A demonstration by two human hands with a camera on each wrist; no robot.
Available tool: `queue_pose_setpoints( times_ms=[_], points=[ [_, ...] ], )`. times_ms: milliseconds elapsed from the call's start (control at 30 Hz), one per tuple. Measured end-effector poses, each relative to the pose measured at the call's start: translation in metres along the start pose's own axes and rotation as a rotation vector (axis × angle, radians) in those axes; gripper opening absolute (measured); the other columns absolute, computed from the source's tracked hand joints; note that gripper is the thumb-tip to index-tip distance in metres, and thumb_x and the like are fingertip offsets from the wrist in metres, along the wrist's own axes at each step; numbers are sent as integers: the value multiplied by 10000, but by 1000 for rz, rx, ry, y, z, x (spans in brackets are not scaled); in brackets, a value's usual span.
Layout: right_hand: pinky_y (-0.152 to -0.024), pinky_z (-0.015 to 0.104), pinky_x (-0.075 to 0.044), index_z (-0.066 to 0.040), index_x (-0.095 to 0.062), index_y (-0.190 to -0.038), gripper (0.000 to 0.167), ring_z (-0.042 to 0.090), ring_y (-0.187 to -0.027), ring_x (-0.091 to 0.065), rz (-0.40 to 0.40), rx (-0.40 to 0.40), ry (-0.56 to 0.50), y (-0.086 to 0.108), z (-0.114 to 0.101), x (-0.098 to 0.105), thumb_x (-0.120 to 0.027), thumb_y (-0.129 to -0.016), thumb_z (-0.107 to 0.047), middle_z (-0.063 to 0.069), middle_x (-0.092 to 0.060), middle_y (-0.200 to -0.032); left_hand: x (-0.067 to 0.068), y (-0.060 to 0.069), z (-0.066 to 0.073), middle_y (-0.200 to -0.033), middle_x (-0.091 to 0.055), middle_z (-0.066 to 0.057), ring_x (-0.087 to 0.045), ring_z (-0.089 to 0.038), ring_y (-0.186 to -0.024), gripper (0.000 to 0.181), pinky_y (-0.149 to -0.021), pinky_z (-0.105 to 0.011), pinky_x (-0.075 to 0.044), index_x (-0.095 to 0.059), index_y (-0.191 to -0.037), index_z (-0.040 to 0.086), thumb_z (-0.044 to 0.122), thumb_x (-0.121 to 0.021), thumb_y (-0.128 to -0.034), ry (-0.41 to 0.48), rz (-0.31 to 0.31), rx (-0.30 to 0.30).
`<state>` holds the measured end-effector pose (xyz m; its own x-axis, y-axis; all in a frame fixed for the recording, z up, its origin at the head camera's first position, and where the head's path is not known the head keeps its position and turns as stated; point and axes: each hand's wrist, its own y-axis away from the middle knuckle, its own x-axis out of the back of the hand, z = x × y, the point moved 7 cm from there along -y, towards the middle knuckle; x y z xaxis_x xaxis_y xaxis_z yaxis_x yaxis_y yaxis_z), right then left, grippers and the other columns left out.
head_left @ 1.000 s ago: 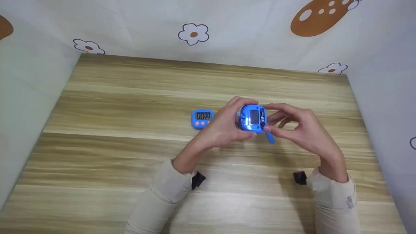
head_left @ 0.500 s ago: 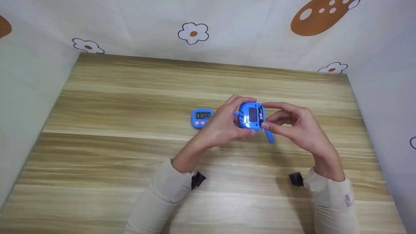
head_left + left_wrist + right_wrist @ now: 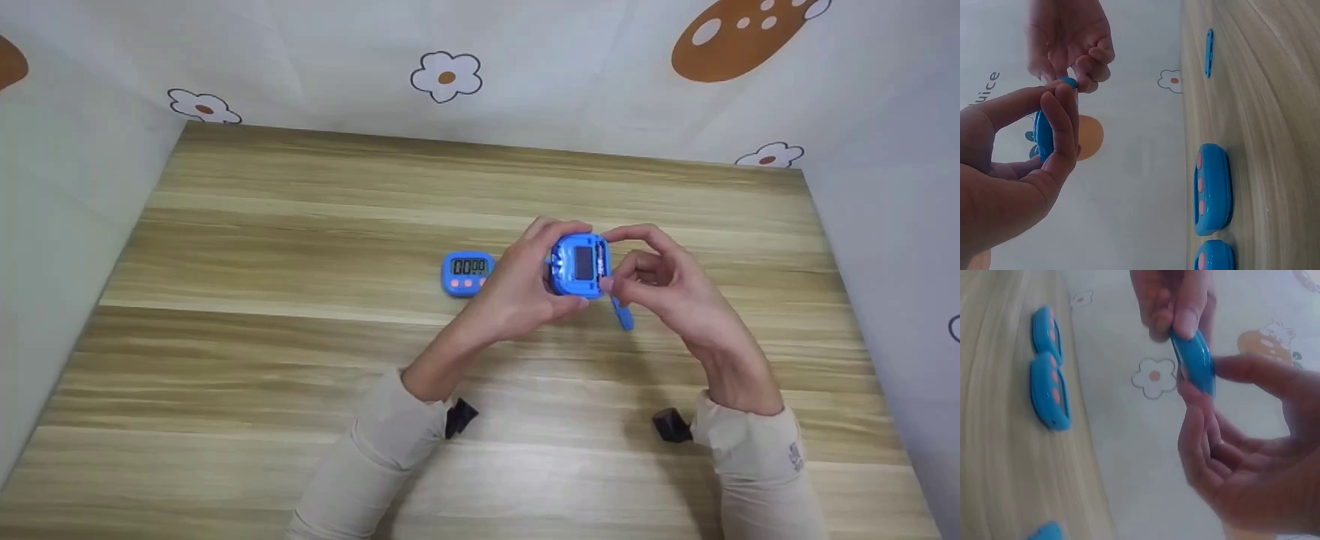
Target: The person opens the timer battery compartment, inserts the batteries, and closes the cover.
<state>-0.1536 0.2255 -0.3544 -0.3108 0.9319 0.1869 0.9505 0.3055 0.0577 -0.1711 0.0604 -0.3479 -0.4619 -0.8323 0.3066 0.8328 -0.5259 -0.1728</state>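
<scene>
My left hand grips a blue digital timer by its edges, its back turned up. Along the timer's right side a narrow battery slot lies uncovered, with a dark battery in it. With thumb and index finger, my right hand pinches that slotted side, the thumb at the slot's near end. Seen from the right wrist, the raised timer sits between both hands. A slim blue cover piece lies on the table below the right hand.
A second blue timer with pink buttons, reading 00:00, rests on the wooden table left of the hands. Another timer beside it shows in the wrist views, hidden from the head by my left hand. Printed fabric walls enclose the table.
The held timer has risen slightly away from me. My right wrist has swung left, and the right thumb has slid a little further left and up along the slot's near end.
</scene>
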Motion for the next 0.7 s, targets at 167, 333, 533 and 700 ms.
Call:
queue_pose_setpoints(
  times_ms=[167, 333, 533, 700],
  points=[
    [-786, 330, -539, -107, -466, -1391, 530, 289, -820, -615, -99, 58, 105, 1, 0, 8, -683, -912, -40, 197, -615, -956, -2, 0, -1, -1282, -469, -16, -573, -192, -1044, 738, -841, -255, -536, -488, -1384, 101, -27, -825, -741, 112, -8, 35],
    [-900, 313, -493, -165, -544, -1358, 584, 209, -1010, -605, -132, 144, 518, 9, 9, 32, -796, -832, -122, 26, -638, -1128, -1, 1, -1, -1278, -463, 1, -629, -236, -919, 754, -724, -281, -578, -486, -1393, 140, -55, -816, -744, 185, -21, 84],
    [-959, 490, -463, -97, -588, -1316, 631, 286, -1100, -561, -238, 6, 732, -2, 51, 33, -861, -748, -114, 85, -613, -1215, -2, 2, -3, -1270, -472, 0, -623, -241, -952, 751, -736, -271, -574, -489, -1393, 154, -54, -811, -746, 179, -38, 111],
    [-973, 452, -453, -78, -634, -1258, 601, 252, -1084, -539, -249, 5, 761, -9, 65, 31, -878, -709, -80, 75, -595, -1168, -4, 3, -5, -1275, -473, 15, -626, -234, -964, 743, -723, -276, -578, -489, -1393, 155, -32, -815, -753, 186, -42, 119]
  ],
)
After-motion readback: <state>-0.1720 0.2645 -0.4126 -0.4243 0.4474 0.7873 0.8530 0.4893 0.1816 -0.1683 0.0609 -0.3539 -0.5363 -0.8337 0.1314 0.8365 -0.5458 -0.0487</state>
